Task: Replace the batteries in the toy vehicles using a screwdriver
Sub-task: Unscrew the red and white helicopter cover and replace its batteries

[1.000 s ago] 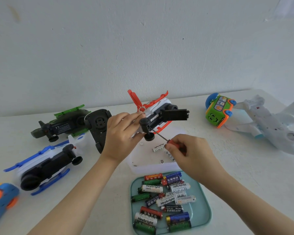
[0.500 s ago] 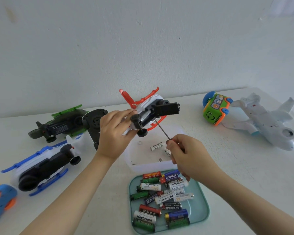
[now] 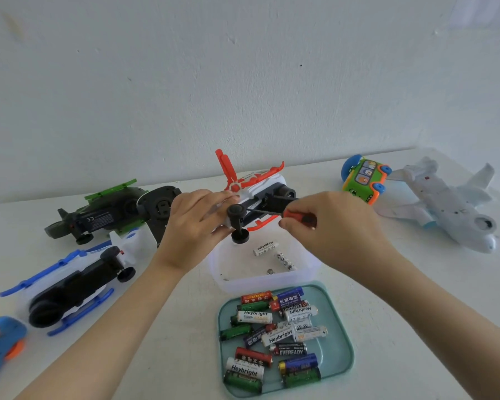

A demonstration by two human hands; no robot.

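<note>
Fingers (image 3: 289, 225) of the right hand (image 3: 341, 229) pinch the red-handled screwdriver (image 3: 298, 216), which has risen since a moment ago. Its shaft now lies nearly level against the black underside of the red helicopter (image 3: 261, 183). The left hand (image 3: 195, 223) grips that toy above the white tub (image 3: 272, 282) on the tabletop (image 3: 401, 284).

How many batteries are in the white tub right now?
2. A Heybright battery lies toward the white tub's far side, under the held toy's wheel; a second battery lies just right of it, nearer. The toy covers the tub's far edge, so more may be hidden.
</note>
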